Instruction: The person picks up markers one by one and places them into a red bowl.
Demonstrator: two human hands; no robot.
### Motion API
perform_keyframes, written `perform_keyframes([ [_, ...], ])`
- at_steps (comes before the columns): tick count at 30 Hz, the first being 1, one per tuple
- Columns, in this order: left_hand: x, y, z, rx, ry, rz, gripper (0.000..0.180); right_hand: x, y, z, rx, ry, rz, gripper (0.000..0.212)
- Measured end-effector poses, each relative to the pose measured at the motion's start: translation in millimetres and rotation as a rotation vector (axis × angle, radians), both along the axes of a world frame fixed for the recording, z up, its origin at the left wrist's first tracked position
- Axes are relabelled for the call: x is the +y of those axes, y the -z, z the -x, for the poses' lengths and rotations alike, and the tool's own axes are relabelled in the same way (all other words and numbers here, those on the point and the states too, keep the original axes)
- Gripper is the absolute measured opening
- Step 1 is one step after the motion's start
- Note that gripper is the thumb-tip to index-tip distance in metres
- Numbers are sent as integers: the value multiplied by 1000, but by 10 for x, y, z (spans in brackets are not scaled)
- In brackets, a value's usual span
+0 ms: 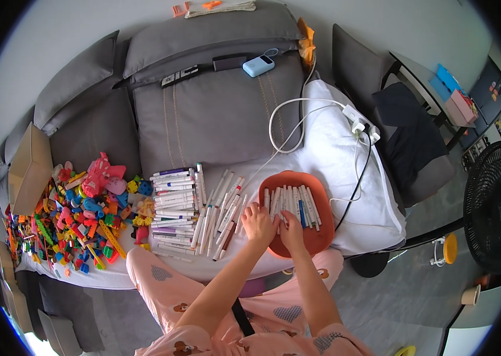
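A red-orange plastic basin (pixel 319 240) holds a row of white markers (pixel 289 199), one with a blue barrel (pixel 303 213). My left hand (pixel 257 224) is over the basin's left rim, its fingers bent; what they hold, if anything, is hidden. Close beside it, my right hand (pixel 291 230) reaches inside with its fingertips closed at the lower ends of the markers. Left of the basin, many loose markers (pixel 221 207) lie slanted on the white sheet. Beyond those, a stacked block of markers (pixel 173 199) lies mostly crosswise.
A heap of colourful toys and blocks (pixel 84 213) covers the left, beside a cardboard box (pixel 29 169). Grey cushions (pixel 215 118) line the back, with a light-blue power bank (pixel 259 66). A power strip (pixel 360 124) trails cables near the basin. A black fan (pixel 490 207) stands right.
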State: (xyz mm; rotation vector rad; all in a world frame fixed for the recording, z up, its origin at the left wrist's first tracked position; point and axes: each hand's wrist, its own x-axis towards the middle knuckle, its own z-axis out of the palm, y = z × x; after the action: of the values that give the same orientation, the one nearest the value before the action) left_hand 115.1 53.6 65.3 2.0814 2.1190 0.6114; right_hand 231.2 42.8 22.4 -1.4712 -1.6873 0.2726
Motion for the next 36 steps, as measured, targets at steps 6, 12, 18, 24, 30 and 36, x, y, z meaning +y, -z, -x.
perform_keyframes([
  [6, -391, 157, 660, -356, 112, -255, 14, -351, -174, 463, -10, -134, 453, 41],
  [12, -818, 600, 1564, -294, -36, -133, 18, -688, -175, 869, -152, -174, 364, 46],
  [18, -833, 824, 1980, -283, -89, -190, 26, -925, -512, 1572, -164, -172, -79, 39],
  [24, -555, 648, 1973, -137, -146, 267, 50, -951, 52, 1836, -260, -154, 599, 44],
  [30, -424, 595, 2064, -51, -239, 533, 53, -946, 283, 1946, -238, -160, 544, 41],
  [36, -501, 726, 2196, -200, -205, 412, 48, -843, 739, 1837, -30, -73, 363, 41],
])
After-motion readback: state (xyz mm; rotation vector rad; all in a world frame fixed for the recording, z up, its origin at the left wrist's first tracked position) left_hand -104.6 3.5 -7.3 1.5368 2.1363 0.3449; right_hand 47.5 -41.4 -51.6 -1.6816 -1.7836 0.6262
